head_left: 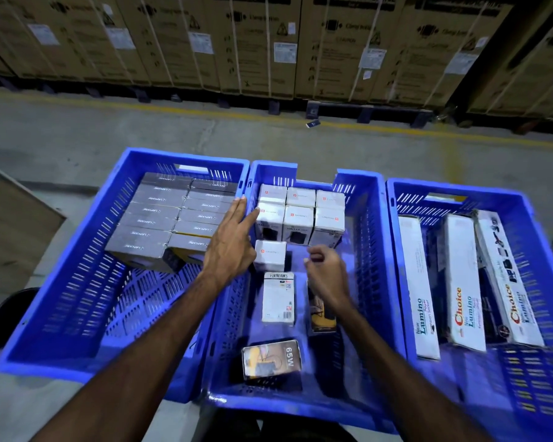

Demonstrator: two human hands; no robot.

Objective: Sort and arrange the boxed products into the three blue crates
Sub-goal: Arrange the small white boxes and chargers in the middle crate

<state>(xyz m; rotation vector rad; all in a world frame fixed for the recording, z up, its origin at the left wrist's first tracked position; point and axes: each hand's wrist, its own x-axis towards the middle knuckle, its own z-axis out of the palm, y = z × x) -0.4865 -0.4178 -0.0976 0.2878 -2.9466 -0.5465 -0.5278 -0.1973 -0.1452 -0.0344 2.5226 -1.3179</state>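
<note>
Three blue crates stand side by side. The left crate (77, 282) holds two rows of grey boxes (170, 215). In the middle crate (367, 250) several white cube boxes (300, 215) are stacked at the back, with one white cube box (270, 255) in front of them. A flat white box (278, 298), a dark yellow box (320, 314) and a 65W box (270, 358) lie on its floor. The right crate (396, 250) holds three long white boxes (463, 282). My left hand (230, 240) is flat with fingers apart, its fingertips by the stacked white boxes. My right hand (326, 272) is curled loosely over the middle crate, holding nothing.
Tall strapped cardboard cartons (268, 43) line the far wall on pallets. A yellow floor line (205, 113) runs in front of them. A small dark item (313, 123) lies on the concrete floor. A brown board (10, 224) and a dark round object (10, 314) sit at the left.
</note>
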